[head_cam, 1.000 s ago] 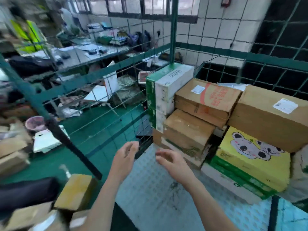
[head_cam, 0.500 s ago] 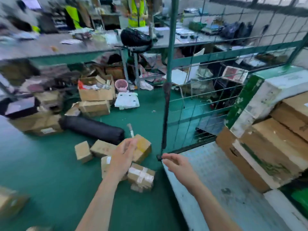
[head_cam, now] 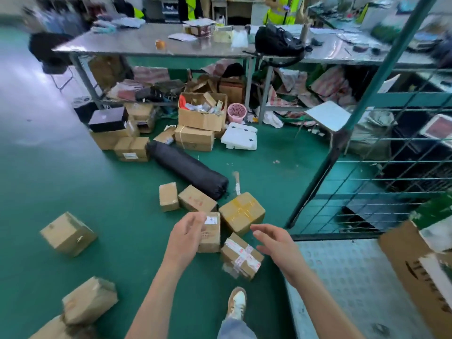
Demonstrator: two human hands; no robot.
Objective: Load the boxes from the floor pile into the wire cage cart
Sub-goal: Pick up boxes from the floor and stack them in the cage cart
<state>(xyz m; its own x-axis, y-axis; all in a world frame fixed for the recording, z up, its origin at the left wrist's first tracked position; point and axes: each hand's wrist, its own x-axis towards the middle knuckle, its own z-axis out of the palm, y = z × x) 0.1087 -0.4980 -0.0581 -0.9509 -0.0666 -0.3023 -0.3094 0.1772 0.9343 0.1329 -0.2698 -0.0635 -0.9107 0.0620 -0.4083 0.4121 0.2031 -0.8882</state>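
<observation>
The left hand (head_cam: 186, 237) and right hand (head_cam: 275, 241) are being held out above the boxes (head_cam: 241, 212), fingers loosely spread, nothing being gripped. The boxes are lying on the floor (head_cam: 110, 196) beside a corner of the cart (head_cam: 347, 277).

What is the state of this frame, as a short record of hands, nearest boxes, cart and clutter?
left hand: empty, fingers loose, over the labelled box
right hand: empty, open, near the red-taped box
nearby: yellow-taped box on the green floor
cart: wire cage cart at right, large carton inside
clutter: black roll bag behind the pile
</observation>
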